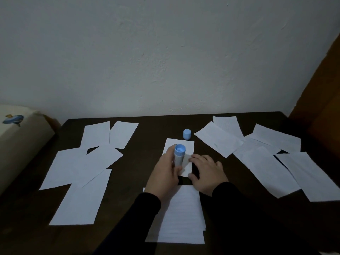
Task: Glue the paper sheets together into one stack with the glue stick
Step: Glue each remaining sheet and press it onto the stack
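My left hand (164, 173) grips a blue glue stick (178, 155), uncapped, its blue end pointing up toward the camera and its lower end against a small white sheet (187, 146) in the middle of the dark table (150, 133). My right hand (207, 172) rests with spread fingers on that sheet's near right corner. The blue cap (187, 134) stands just beyond the sheet. A stack of lined sheets (184, 218) lies near me, partly under my forearms.
Several loose white sheets (86, 168) lie spread on the left of the table and several more sheets (272, 153) on the right. A cream cushion (16, 137) sits off the left edge, a brown surface (320, 107) at the right, a wall behind.
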